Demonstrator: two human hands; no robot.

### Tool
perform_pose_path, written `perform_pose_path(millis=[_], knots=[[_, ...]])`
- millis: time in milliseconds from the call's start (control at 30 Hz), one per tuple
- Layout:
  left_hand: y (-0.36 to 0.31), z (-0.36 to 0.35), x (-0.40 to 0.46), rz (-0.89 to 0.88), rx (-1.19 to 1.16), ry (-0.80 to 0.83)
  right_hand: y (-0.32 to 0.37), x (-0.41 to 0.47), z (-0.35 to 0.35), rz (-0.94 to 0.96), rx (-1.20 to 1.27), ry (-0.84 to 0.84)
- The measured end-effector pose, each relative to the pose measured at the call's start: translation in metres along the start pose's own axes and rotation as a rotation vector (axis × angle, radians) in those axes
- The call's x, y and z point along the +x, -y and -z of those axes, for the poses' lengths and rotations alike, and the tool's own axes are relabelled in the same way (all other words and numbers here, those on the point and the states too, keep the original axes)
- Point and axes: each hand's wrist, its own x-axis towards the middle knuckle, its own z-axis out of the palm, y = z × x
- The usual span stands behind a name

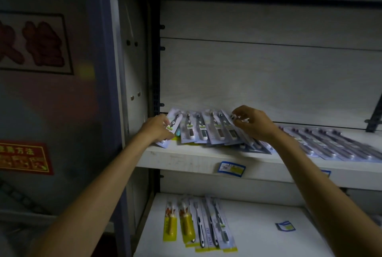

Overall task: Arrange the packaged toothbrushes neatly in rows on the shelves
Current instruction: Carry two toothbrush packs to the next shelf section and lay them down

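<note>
Fanning across the upper shelf (pixel 206 158), the toothbrush packs (pixel 206 130) lie long axis front-to-back, tilting out of parallel. The left hand (pixel 158 129) pinches the leftmost pack (pixel 173 125), fingers (pixel 166 121) curled on its edge. The right hand (pixel 253 124) pinches a pack top at the row's right end.

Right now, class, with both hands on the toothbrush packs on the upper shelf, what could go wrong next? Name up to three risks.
1. The leftmost pack, held by the left hand, pokes over the upper shelf's front edge; it could slip off.
2. The fanned packs overlap at slanted angles; the right hand, pinching one, may drag its neighbours askew.
3. Dim light and blur may hide misaligned packs in the right-hand row.
</note>
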Motion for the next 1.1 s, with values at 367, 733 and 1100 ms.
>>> perform_pose_path(millis=[367, 733, 1100], knots=[[0.006, 0.022, -0.004, -0.117, -0.424, -0.134, 0.03, 0.011, -0.019, 0.054, 0.007, 0.004], [0.005, 0.012, -0.008, -0.238, -0.593, -0.136, 0.078, 0.027, -0.075, 0.018, -0.167, 0.182], [0.008, 0.01, -0.005, -0.259, -0.572, -0.158, 0.082, 0.035, -0.098, -0.067, -0.33, 0.133]])
